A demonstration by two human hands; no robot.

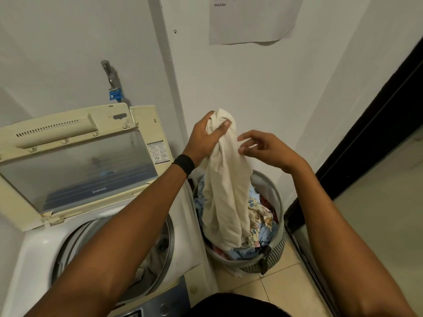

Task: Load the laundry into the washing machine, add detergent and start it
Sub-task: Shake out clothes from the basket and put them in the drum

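Above a round grey laundry basket (pixel 277 255), the left grip (pixel 203 139) clutches a hanging cream cloth (pixel 223 193). The right grip (pixel 263 149), fingers loose, hovers just beside it, right of the open white washing machine (pixel 34 255).

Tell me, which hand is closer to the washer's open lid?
Left. The left hand grips the cream cloth just right of the lid; the right hand is farther right, beyond the cloth, over the basket.

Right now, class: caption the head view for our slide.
Left hand holds a cream cloth above the basket, beside the open washer; right hand open alongside.
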